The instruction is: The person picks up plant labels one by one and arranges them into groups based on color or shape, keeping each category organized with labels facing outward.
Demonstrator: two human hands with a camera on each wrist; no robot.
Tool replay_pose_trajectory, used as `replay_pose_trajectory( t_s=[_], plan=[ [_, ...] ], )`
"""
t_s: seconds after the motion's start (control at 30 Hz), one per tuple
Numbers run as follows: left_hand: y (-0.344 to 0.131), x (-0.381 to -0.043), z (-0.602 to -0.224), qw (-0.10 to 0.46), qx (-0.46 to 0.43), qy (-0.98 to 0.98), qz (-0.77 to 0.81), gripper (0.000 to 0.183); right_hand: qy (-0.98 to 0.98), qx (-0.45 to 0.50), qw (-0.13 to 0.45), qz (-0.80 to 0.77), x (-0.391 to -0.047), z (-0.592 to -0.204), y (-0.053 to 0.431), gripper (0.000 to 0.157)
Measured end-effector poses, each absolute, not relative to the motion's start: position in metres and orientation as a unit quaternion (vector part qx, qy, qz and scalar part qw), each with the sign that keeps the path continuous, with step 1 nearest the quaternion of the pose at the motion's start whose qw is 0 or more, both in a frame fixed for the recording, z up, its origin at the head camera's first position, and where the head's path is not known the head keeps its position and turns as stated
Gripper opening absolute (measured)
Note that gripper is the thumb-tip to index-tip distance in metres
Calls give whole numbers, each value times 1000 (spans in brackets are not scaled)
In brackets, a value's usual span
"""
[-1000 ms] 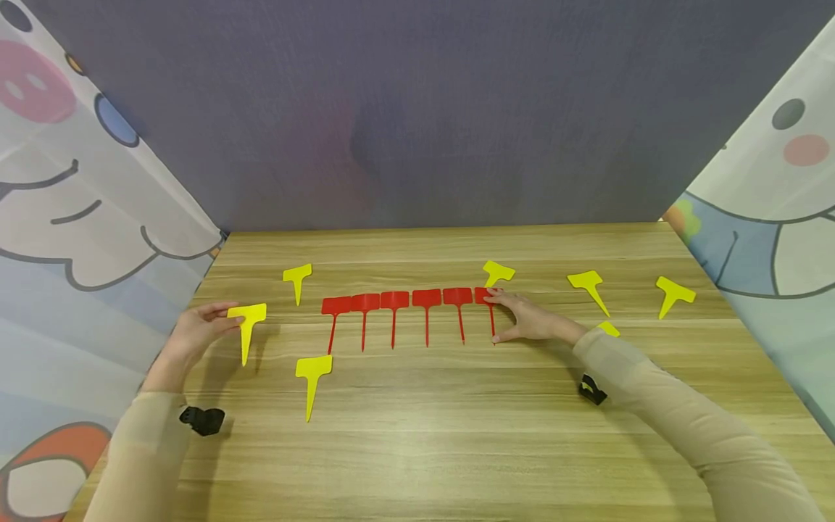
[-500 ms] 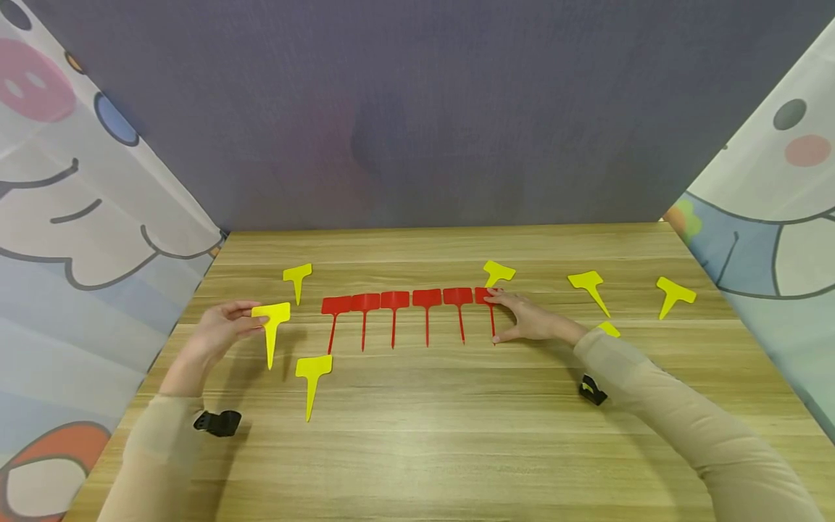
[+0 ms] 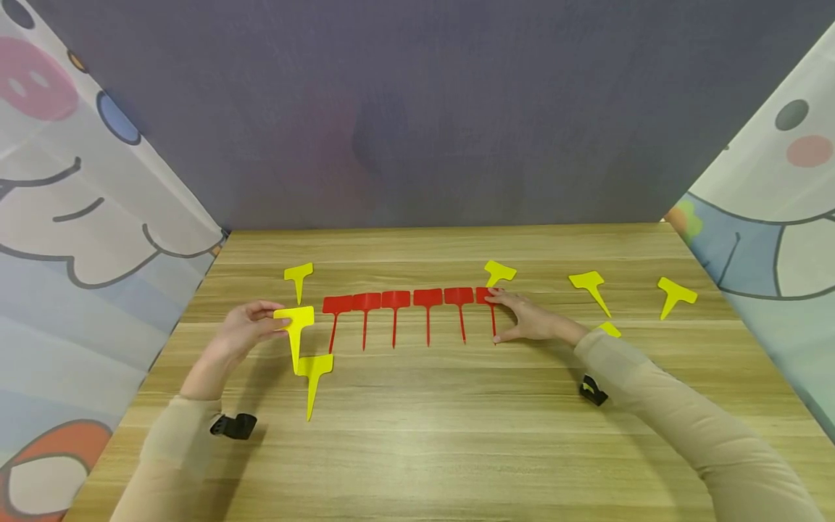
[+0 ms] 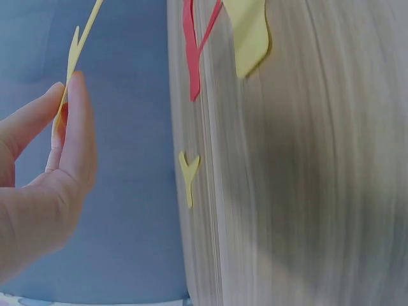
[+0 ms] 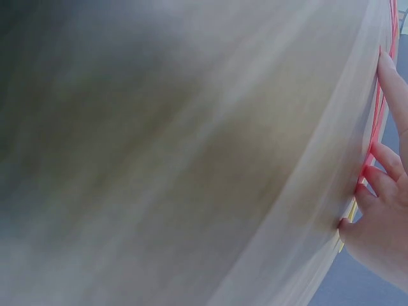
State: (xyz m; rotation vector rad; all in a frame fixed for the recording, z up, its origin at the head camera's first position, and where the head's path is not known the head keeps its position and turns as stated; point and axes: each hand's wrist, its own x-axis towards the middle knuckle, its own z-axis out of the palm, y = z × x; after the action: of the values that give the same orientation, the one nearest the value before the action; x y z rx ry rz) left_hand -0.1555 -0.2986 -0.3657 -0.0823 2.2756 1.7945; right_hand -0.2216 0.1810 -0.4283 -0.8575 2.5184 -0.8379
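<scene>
My left hand (image 3: 243,335) pinches a yellow T-shaped plant label (image 3: 296,319) by one end of its head, its pointed stem hanging downward. The left wrist view shows that label (image 4: 74,54) edge-on between thumb and fingers. Below it, another yellow label (image 3: 314,366) lies on the table, overlapped by the held one's tip. Several red T-shaped labels (image 3: 395,298) form a row across the middle, heads at the far side. My right hand (image 3: 531,319) rests on the rightmost red label (image 3: 482,293), fingertips over its head and thumb near its stem's tip.
On the wooden table (image 3: 417,449), loose yellow labels lie behind the row at left (image 3: 298,272) and right. Others lie farther right, including a yellow label (image 3: 675,293) near the right edge; one is partly hidden by the right sleeve. A grey panel (image 3: 417,116) closes the back.
My left hand has carried the yellow label to the right, from beside the loose yellow label to over its head. The right hand stays in place on the red label.
</scene>
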Motion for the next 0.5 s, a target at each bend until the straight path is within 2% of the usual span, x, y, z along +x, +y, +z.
replay_pose_trajectory(
  t_s=[0.5],
  plan=[
    [-274,-154,-375,146,-38,774,615,26,889,-302,176,-296,-222,-429,182,83]
  ],
)
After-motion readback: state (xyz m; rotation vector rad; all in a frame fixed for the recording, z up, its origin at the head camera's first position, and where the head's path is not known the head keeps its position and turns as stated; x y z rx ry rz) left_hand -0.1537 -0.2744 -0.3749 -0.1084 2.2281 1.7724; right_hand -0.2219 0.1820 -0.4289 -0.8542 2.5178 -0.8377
